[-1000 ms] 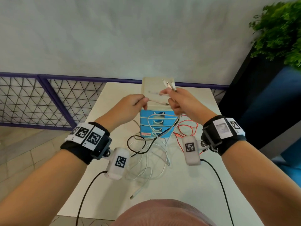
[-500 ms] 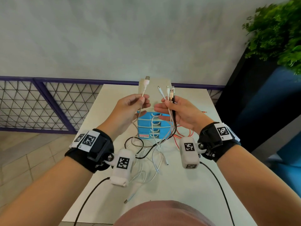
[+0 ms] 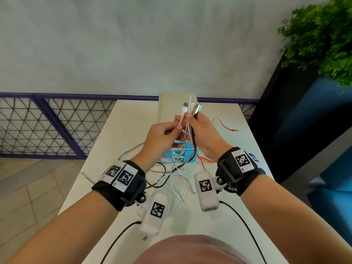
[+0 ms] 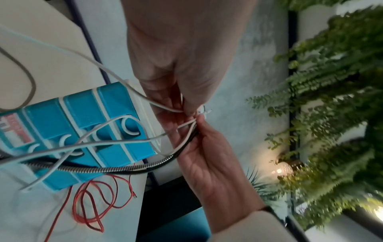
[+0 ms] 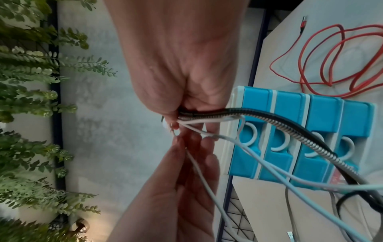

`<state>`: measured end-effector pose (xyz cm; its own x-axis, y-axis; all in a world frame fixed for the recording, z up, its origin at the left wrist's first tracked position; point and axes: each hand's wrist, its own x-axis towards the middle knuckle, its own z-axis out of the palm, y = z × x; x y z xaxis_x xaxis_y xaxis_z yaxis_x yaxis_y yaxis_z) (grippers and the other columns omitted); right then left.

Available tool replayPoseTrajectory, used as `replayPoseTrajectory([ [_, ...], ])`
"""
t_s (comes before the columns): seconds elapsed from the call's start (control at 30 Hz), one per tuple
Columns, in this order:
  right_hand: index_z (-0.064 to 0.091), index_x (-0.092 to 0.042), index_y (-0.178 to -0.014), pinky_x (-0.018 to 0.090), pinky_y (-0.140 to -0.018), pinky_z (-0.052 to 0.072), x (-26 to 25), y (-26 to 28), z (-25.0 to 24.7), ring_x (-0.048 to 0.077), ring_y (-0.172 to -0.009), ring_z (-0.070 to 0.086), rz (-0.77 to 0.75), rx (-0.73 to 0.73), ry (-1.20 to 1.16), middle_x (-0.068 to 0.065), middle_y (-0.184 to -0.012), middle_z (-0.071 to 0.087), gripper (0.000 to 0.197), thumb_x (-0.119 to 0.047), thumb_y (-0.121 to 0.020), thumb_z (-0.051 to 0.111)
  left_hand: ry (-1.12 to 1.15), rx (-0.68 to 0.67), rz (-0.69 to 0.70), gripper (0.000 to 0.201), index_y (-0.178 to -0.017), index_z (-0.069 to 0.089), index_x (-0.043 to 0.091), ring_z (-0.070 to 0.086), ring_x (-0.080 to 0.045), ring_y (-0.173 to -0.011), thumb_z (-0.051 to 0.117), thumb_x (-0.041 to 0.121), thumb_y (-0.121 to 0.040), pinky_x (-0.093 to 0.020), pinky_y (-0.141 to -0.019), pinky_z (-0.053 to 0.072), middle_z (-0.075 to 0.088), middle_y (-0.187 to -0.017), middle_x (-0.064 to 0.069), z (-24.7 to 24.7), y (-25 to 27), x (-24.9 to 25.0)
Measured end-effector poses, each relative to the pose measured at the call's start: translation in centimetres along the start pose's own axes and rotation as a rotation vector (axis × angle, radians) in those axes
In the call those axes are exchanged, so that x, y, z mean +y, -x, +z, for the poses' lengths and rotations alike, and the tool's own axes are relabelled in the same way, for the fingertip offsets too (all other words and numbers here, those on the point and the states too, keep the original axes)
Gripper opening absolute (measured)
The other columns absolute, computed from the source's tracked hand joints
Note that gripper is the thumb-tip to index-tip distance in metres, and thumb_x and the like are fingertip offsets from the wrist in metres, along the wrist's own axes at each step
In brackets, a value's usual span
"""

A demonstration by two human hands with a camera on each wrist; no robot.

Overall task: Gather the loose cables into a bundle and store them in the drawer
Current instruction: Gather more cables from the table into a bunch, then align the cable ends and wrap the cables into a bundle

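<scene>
A pale tabletop (image 3: 133,119) is seen running away toward a grey wall, with a green plant (image 3: 322,35) at far right. A blue drawer unit (image 3: 188,160) with four drawers stands mid-table; its red label cannot be read. Held raised above it, the right hand (image 3: 204,134) is wrapped around a bunch of cables (image 3: 191,111), plugs pointing up. The left hand (image 3: 162,139) pinches one white cable (image 3: 180,122) beside them. A red cable (image 3: 224,126) lies at right.
</scene>
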<state>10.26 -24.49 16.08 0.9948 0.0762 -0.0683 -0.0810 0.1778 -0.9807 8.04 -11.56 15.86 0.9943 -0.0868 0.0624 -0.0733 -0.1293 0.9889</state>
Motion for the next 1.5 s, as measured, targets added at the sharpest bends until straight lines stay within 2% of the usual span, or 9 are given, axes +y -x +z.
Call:
replayPoseTrajectory([
  [0.2, 0.058, -0.005, -0.098, 0.039, -0.070, 0.051, 0.3, 0.6, 0.9, 0.026, -0.081, 0.060, 0.015, -0.052, -0.022, 0.012, -0.086, 0.064, 0.025, -0.020, -0.104, 0.039, -0.438, -0.058, 0.264, 0.019, -0.107, 0.061, 0.014, 0.066, -0.009, -0.070, 0.047, 0.024, -0.097, -0.017, -0.058, 0.053, 0.062, -0.082, 0.011, -0.1, -0.1, 0.2],
  [0.47, 0.049, -0.012, -0.090, 0.031, -0.101, 0.046, -1.3, 0.0, 2.8, 0.023, -0.115, 0.063, -0.104, -0.007, -0.213, 0.020, -0.120, 0.066, 0.022, -0.019, -0.105, 0.035, -0.058, -0.407, -0.117, 0.054, -0.126, 0.049, 0.018, 0.056, -0.009, -0.118, 0.050, 0.056, -0.088, -0.024, -0.099, 0.043, 0.061, -0.125, 0.003, -0.6, 0.0, -1.1],
  [0.6, 0.044, -0.011, -0.091, 0.028, -0.063, 0.056, -2.4, 0.2, 2.6, 0.019, -0.063, 0.068, -0.020, -0.035, -0.426, 0.005, -0.073, 0.065, 0.021, -0.021, -0.105, 0.033, 0.008, -0.404, 0.018, 0.022, -0.097, 0.056, 0.006, 0.069, -0.016, -0.082, 0.049, 0.027, -0.097, -0.021, -0.079, 0.052, 0.059, -0.076, -0.014, -0.1, 0.9, -0.4],
  [0.7, 0.044, -0.013, -0.088, 0.019, -0.037, 0.031, -2.8, 0.0, 1.9, 0.007, -0.039, 0.033, 0.032, -0.012, -0.415, -0.006, -0.055, 0.038, 0.021, -0.021, -0.105, 0.034, -0.032, -0.387, 0.035, 0.018, -0.089, 0.054, 0.007, 0.048, -0.014, -0.046, 0.050, 0.023, -0.097, -0.024, -0.067, 0.055, 0.041, -0.058, -0.009, 0.0, 0.9, -0.1],
  [0.9, 0.044, -0.014, -0.084, 0.013, -0.032, 0.019, -4.2, -0.6, -0.5, 0.003, -0.033, 0.023, -0.024, 0.015, -0.342, -0.009, -0.048, 0.034, 0.024, -0.018, -0.104, 0.031, -0.775, -0.448, 0.032, 0.028, -0.078, 0.055, 0.014, 0.046, -0.002, -0.040, 0.054, 0.038, -0.092, -0.016, -0.047, 0.040, 0.053, -0.057, 0.004, -2.8, 0.6, -4.6],
  [1.0, 0.045, -0.013, -0.084, 0.013, -0.032, 0.019, -5.4, -1.0, -2.8, 0.002, -0.032, 0.023, -0.068, 0.068, -0.322, -0.010, -0.048, 0.034, 0.026, -0.019, -0.105, 0.030, -0.728, -0.427, -0.129, 0.018, -0.076, 0.056, 0.022, 0.058, -0.011, -0.043, 0.056, 0.029, -0.092, -0.015, -0.046, 0.044, 0.055, -0.043, 0.004, -6.1, 1.4, -7.3],
  [1.2, 0.046, -0.014, -0.083, 0.014, -0.032, 0.018, -6.6, -1.3, -7.1, 0.003, -0.034, 0.022, -0.119, 0.244, -0.291, -0.010, -0.046, 0.032, 0.025, -0.017, -0.104, 0.033, -0.776, -0.305, -0.285, 0.039, -0.069, 0.066, 0.000, 0.067, -0.011, -0.075, 0.061, 0.033, -0.089, -0.030, -0.078, 0.047, 0.068, -0.062, -0.003, -12.9, 1.0, -11.4],
  [1.33, 0.046, -0.016, -0.081, 0.014, -0.034, 0.019, -6.7, -0.7, -7.9, 0.004, -0.034, 0.025, -0.153, 0.273, -0.018, -0.012, -0.046, 0.034, 0.022, -0.020, -0.102, 0.037, -0.941, -0.309, -0.287, 0.030, -0.076, 0.061, 0.010, 0.064, -0.021, -0.080, 0.055, 0.034, -0.093, -0.026, -0.065, 0.044, 0.063, -0.077, 0.001, -13.8, 0.5, -11.6],
  [1.5, 0.061, -0.021, -0.085, 0.019, -0.050, 0.037, -4.9, 0.8, -3.7, 0.004, -0.050, 0.046, -0.174, 0.094, 0.791, -0.008, -0.063, 0.052, 0.020, -0.040, -0.089, 0.063, -1.280, -0.446, -0.164, 0.031, -0.114, 0.057, 0.012, 0.063, -0.028, -0.098, 0.044, 0.034, -0.097, -0.035, -0.083, 0.048, 0.063, -0.101, -0.003, -10.7, -1.1, -8.1],
])
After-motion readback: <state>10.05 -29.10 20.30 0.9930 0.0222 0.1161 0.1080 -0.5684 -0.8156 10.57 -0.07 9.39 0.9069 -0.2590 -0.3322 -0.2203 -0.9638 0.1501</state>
